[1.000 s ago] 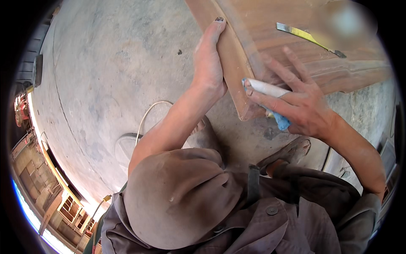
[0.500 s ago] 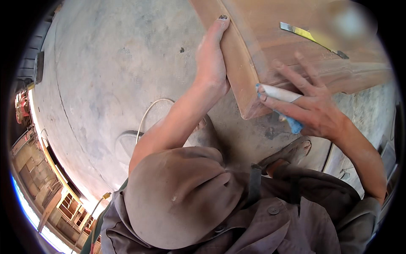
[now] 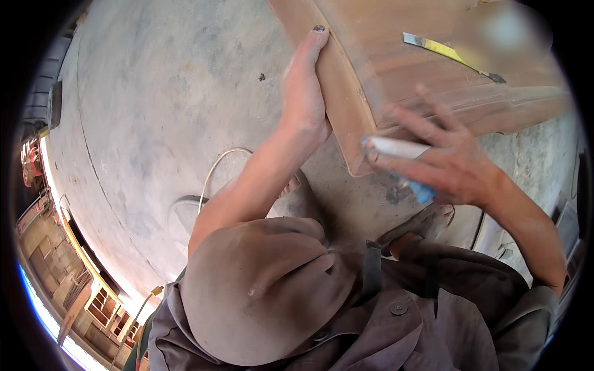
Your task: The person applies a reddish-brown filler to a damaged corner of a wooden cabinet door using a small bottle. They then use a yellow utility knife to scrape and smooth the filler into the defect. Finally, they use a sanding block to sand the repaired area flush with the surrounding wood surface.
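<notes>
A broad brown wooden piece (image 3: 348, 114) with a raised edge fills the upper right, its corner toward me. My left hand (image 3: 304, 93) grips its left side, thumb on the upper edge and the other fingers hidden beneath. At the near corner, my right hand (image 3: 450, 166) pinches a folded blue-and-white sheet (image 3: 402, 149) that looks like sandpaper. The sheet lies along the fingers, and its blue part sticks out below them. The remaining fingers are spread and smeared by motion. A slim yellow tool (image 3: 443, 51) with a flat metal end rests on the wood beyond this hand.
Under the work lies a grey concrete floor (image 3: 167, 93) with a long crack at left. A pale cord (image 3: 218, 162) curves near my feet. Shelves and wooden frames (image 3: 104, 304) stand at lower left. A pale blur covers part of the upper right.
My right hand has moved slightly left and toward me with the folded sheet. The wooden piece, the yellow tool and my left hand appear shifted a little left.
</notes>
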{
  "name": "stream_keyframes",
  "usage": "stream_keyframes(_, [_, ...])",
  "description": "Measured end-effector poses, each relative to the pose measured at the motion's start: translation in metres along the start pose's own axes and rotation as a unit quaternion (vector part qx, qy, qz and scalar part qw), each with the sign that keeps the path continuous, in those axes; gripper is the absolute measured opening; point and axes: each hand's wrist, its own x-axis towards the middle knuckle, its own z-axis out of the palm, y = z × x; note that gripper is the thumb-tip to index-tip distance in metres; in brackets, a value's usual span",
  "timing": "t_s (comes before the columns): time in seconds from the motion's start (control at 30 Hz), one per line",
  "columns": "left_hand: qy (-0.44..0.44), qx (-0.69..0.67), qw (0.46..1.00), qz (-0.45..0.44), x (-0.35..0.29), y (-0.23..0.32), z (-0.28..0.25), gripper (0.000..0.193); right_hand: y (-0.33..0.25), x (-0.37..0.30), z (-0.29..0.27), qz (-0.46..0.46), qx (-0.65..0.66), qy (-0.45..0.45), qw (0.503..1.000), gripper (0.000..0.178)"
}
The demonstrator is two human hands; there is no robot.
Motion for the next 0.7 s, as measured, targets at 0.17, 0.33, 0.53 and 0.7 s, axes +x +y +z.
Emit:
stream_keyframes(0.17, [-0.005,0.021,1.0,-0.001,0.001,0.0,0.005,0.057,-0.017,0.0,0.016,-0.004,0.043,0.015,0.999,0.047])
stream_keyframes(0.33, [0.002,0.003,1.0,-0.017,-0.006,-0.002,0.0,0.053,0.007,-0.019,0.0,-0.001,-0.028,-0.003,1.0,0.044])
stream_keyframes(0.53, [0.001,-0.006,1.0,-0.015,-0.001,0.005,0.009,0.051,0.0,-0.01,-0.005,0.005,-0.002,-0.008,1.0,0.051])
stream_keyframes(0.7, [0.014,-0.013,1.0,-0.01,0.0,0.0,0.002,0.05,0.005,-0.022,0.003,0.024,-0.006,0.02,1.0,0.052])
